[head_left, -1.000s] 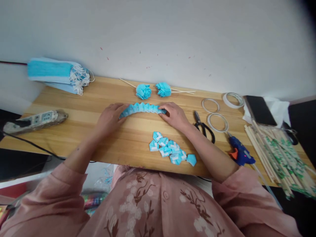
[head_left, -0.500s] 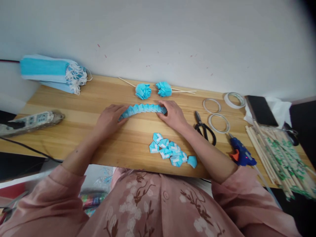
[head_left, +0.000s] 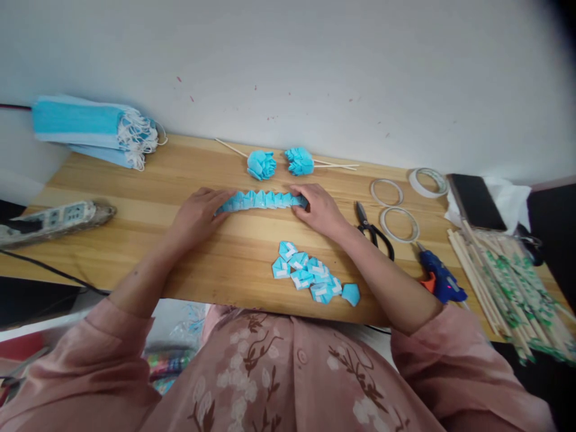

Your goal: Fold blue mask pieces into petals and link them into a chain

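Note:
A strip of overlapping folded blue petals runs crosswise over the wooden table. My left hand is closed on its left end, and my right hand pinches the right end between thumb and fingers. Both end petals are partly hidden by my fingers. Nearer to me lies a cluster of loose folded blue petals with white tape pieces on them. One plain blue petal sits at the cluster's right. Behind the strip lie two blue flowers, one on the left and one on the right, with thin sticks.
Scissors, tape rolls and a blue glue gun lie to the right. Beyond are a phone and bundled wooden sticks. At left are stacked blue masks and a power strip.
The strip, arched before, is now straighter, with more of its petal faces showing. Both hands have shifted slightly and still hold its ends.

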`<state>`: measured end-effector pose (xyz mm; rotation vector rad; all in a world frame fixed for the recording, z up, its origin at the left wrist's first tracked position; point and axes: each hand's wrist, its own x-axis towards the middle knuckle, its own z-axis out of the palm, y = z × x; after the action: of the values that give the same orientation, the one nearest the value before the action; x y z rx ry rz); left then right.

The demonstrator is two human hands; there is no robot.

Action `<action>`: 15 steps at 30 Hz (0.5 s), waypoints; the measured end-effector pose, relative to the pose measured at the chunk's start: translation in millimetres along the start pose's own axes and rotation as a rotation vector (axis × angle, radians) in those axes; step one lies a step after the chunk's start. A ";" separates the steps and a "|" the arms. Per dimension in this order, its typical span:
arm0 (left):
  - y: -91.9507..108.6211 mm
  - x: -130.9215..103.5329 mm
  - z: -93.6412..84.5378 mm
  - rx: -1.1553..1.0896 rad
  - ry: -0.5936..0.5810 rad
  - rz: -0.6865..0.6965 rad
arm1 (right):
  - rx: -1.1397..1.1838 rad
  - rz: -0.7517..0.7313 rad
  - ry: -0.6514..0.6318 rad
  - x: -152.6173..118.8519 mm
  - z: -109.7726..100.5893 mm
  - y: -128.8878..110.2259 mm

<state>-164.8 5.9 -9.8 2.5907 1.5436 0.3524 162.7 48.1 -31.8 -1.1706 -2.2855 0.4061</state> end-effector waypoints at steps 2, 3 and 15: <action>-1.0 -0.1 0.3 0.006 0.003 0.005 | 0.008 -0.007 0.000 -0.8 -1.1 0.0; -1.2 -0.2 0.4 0.008 0.004 0.006 | 0.009 -0.011 -0.004 -1.0 -1.9 -0.3; 1.6 -1.1 0.7 -0.008 0.033 -0.004 | 0.011 -0.048 -0.021 -4.9 -5.9 -1.2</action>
<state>-163.8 4.2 -10.4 2.5882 1.5539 0.4024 167.7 43.6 -28.0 -1.1090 -2.3218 0.4138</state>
